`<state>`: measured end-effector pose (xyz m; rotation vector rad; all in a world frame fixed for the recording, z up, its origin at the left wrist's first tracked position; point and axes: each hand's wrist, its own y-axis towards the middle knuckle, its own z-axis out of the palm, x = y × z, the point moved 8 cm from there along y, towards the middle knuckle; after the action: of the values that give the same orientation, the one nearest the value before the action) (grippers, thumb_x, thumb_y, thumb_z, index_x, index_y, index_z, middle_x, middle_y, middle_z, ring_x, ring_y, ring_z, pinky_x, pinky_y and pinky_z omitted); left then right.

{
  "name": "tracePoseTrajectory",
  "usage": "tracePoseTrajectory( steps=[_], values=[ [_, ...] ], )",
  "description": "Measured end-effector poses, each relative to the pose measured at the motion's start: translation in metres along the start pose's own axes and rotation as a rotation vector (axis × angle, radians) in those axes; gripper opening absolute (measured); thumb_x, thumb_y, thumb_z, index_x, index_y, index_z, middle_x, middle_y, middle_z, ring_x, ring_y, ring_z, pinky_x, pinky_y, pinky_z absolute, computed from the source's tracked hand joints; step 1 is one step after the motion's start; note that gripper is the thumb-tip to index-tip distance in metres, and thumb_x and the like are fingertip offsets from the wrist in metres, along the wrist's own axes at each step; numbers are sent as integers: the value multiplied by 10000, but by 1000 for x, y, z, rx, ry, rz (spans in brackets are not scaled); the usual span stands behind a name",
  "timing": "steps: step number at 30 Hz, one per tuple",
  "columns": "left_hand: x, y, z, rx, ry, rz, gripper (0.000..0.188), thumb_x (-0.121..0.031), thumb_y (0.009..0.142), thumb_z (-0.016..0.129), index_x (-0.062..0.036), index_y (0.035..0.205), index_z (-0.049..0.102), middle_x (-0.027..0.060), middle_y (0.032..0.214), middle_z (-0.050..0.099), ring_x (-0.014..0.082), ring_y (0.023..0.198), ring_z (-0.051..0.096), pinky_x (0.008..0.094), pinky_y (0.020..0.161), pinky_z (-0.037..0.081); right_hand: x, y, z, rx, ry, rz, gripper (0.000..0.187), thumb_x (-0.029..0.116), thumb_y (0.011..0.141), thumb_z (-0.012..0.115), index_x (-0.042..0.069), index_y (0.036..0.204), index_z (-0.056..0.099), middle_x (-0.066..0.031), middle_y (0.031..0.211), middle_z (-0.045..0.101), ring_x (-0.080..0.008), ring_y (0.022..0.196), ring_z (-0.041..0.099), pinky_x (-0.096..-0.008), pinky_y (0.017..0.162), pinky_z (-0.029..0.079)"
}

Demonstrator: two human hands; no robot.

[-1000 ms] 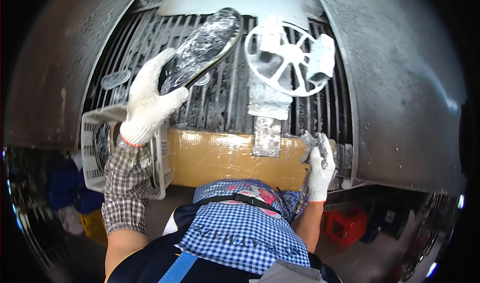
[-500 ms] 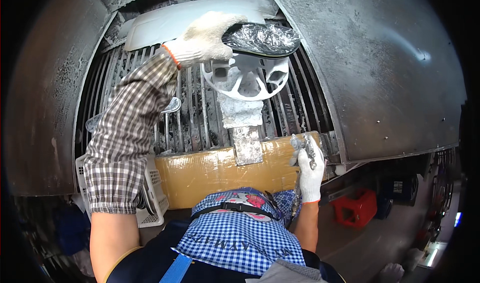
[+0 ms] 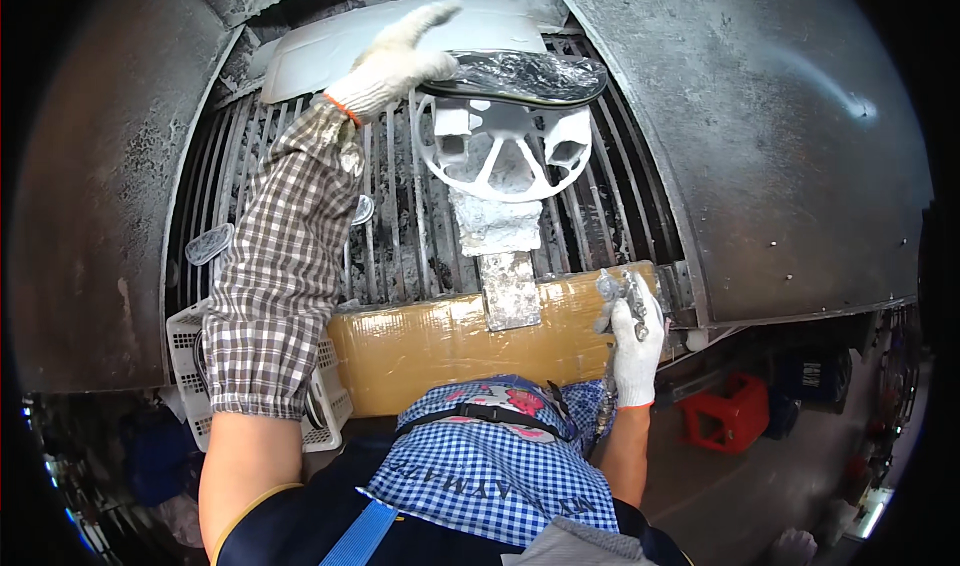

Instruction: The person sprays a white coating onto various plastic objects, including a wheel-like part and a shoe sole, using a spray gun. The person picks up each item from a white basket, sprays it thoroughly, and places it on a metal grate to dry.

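Observation:
My left hand point(image 3: 400, 61), in a white knit glove with an orange cuff, is open with fingers and thumb apart. Its thumb is at the left end of a black sole-shaped piece point(image 3: 515, 78) with a shiny, crinkled top; whether they touch I cannot tell. That piece rests on a round, white-coated spoked stand point(image 3: 510, 166). Lower right, my gloved right hand point(image 3: 637, 351) is closed around a grey, paint-crusted spray gun point(image 3: 628, 306). A crusted hose runs down from it beside the apron.
Slatted metal grating point(image 3: 395, 236) lies beneath the stand, between dark metal side panels point(image 3: 760, 166). A tan tape-covered board point(image 3: 410, 356) forms the front edge. A white plastic basket point(image 3: 330, 391) is at left, a pale sheet point(image 3: 310, 56) behind, a red container point(image 3: 735, 416) lower right.
My left hand has shifted left and its fingers have spread away from the black sole-shaped piece, which now lies on the stand. The right hand keeps its hold on the spray gun.

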<state>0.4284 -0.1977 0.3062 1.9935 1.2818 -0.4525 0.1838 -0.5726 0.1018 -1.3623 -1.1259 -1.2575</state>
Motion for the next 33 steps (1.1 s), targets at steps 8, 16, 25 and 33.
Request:
tracePoseTrajectory(
  steps=[8, 16, 25, 33],
  values=[
    [117, -105, -6, -828, -863, -544, 191, -130, 957, 728, -49, 1127, 697, 32, 945, 723, 142, 817, 658, 309, 778, 550, 13, 1, 9, 46, 47, -29, 545, 105, 1052, 629, -72, 1547, 484, -65, 1119, 695, -90, 836, 616, -247, 765, 519],
    [95, -202, 142, -548, -1282, -812, 146, -150, 984, 654, -45, 1084, 638, 75, 977, 692, 247, 906, 646, 396, 808, 566, 76, 13, 45, 144, 148, -155, 529, 48, 1055, 610, -75, 1551, 472, -146, 1316, 689, -116, 993, 665, -267, 874, 557],
    [34, -184, 194, -348, -1659, -693, 364, -136, 992, 566, 72, 1289, 592, 226, 1232, 692, 400, 1133, 697, 571, 1051, 574, 158, 21, 97, 288, 306, -358, 516, 48, 1034, 629, -87, 1518, 513, -166, 1410, 646, -181, 1180, 658, -319, 1022, 532],
    [31, -175, 226, -233, -1893, -625, 331, -150, 986, 579, 59, 1241, 609, 227, 1154, 720, 383, 1039, 722, 503, 888, 610, 206, 21, 125, 333, 292, -509, 502, 25, 996, 665, -88, 1475, 567, -193, 1433, 642, -225, 1286, 632, -351, 1108, 483]
  ],
)
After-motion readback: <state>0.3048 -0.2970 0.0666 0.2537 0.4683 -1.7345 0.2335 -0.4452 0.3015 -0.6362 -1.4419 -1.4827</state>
